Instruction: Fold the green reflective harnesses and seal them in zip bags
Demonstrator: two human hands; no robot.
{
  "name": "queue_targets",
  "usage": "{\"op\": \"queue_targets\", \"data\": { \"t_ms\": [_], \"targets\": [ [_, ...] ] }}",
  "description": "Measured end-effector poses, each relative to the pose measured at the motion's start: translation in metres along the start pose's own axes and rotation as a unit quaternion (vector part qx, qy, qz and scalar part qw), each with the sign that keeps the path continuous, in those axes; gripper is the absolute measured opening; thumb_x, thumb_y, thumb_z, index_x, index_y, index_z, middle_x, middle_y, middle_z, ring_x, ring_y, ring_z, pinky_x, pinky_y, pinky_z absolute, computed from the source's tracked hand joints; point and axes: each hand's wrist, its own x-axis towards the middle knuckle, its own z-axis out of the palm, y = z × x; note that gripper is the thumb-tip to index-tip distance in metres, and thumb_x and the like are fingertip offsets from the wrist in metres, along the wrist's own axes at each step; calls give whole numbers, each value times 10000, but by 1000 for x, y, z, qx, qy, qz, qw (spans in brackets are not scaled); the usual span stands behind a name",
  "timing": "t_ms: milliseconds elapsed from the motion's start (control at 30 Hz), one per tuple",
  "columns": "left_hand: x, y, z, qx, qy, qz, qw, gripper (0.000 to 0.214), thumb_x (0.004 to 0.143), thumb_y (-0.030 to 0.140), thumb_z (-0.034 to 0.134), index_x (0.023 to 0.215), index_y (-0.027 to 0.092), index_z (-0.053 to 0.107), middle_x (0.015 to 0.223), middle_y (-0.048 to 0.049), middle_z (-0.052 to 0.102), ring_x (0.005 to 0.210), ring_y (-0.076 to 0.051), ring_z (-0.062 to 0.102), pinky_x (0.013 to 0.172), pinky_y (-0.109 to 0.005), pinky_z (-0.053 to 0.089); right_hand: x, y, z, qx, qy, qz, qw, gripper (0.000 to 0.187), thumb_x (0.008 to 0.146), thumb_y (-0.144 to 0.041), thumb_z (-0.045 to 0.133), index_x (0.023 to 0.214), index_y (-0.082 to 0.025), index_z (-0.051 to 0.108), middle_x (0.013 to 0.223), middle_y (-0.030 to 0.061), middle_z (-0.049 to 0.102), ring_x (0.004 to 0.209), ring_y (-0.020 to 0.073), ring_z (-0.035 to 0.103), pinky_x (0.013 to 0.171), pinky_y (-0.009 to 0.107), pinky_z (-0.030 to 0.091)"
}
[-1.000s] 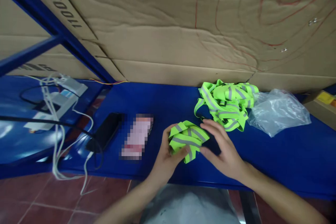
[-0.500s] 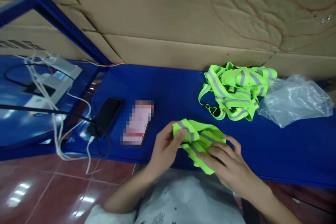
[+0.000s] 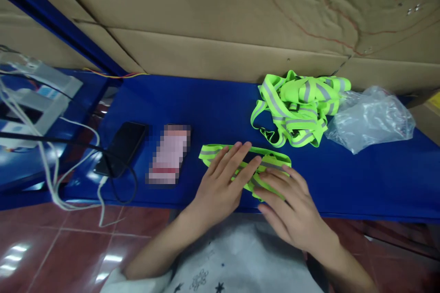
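A neon yellow-green reflective strap (image 3: 211, 150) with a grey stripe lies bunched and looped on the blue shelf near its front edge. My left hand (image 3: 222, 183) rests over the strap's left and middle part, palm down with the fingers stretched out. Over its right part is my right hand (image 3: 290, 201), fingers spread and touching the fabric. Both hands cover much of the strap. Behind them lies a heap of similar reflective straps (image 3: 305, 105) with black buckles.
A clear plastic bag (image 3: 373, 119) sits right of the heap. To the left are a phone (image 3: 170, 153) with a blurred screen, a black device (image 3: 122, 149) with cables, and a grey power strip (image 3: 58, 89). Cardboard (image 3: 206, 50) stands behind the blue shelf (image 3: 371, 183).
The strap, earlier pinched in my left hand and lifted, now lies lower and stretched further left. My left hand has opened flat over it. The view has shifted slightly right.
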Motion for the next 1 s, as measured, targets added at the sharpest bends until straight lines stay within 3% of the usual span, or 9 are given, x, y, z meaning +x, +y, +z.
{"op": "queue_targets", "data": {
  "t_ms": [100,233,367,500,667,733,800,867,1000],
  "targets": [
    [3,-4,10,44,-128,-22,991,635,1030,228,428,1644,157,280,1710,-163,302,1599,-331,291,1277,-570,332,12,1,15,-27,-60,-7,998,339,1020,-308,614,1332,-180,641,1398,62,670,1426,225,498,1329,487,137],
    [-4,-9,22,61,-190,-60,978,629,1051,409,461,1626,182,349,1714,-152,292,1585,-347,324,1274,-574,337,3,18,20,-65,-117,18,991,394,1027,-432,597,1383,-264,619,1373,36,687,1389,220,536,1317,560,57],
    [-9,-5,22,52,-181,-70,980,668,1041,528,465,1628,227,356,1721,-149,271,1591,-335,315,1271,-553,357,-16,24,3,-67,-79,22,994,315,962,-412,675,1259,-307,676,1286,9,722,1232,221,612,1272,589,151],
    [-12,-4,18,64,-179,-79,979,639,1050,503,457,1622,233,369,1715,-115,300,1582,-331,336,1271,-559,362,-37,27,-15,-78,-10,59,995,208,891,-319,726,1091,-266,706,1170,37,750,1119,234,633,1202,564,273],
    [-19,-5,14,88,-171,-86,978,628,1051,456,469,1616,199,374,1700,-91,341,1566,-345,362,1263,-576,364,-78,46,-24,-114,2,135,984,205,927,-208,659,1128,-231,685,1213,71,734,1160,265,648,1139,558,340],
    [-19,1,12,97,-159,-99,978,608,1054,374,468,1622,189,357,1700,-105,338,1562,-348,368,1265,-587,347,-85,45,-25,-136,49,147,978,216,916,-162,665,1128,-200,679,1236,103,710,1159,271,657,1111,539,395],
    [-17,10,12,93,-142,-97,981,609,1046,252,441,1638,185,311,1711,-111,310,1573,-328,353,1278,-575,319,-80,34,-22,-146,115,136,973,240,879,-109,690,1104,-192,683,1247,109,686,1165,267,658,1091,509,443],
    [-13,18,14,75,-137,-65,986,643,1038,199,414,1658,180,246,1720,-109,287,1594,-292,313,1298,-542,291,-61,13,-13,-112,133,106,979,285,871,-83,671,1130,-201,681,1254,93,675,1205,256,648,1119,491,453],
    [-12,20,28,75,-164,-37,983,681,1068,306,371,1682,163,114,1724,-112,274,1612,-289,264,1300,-548,282,-14,-25,24,-18,-5,33,999,407,976,-182,556,1381,-157,589,1430,126,627,1431,248,513,1222,441,408]
  ]
}}
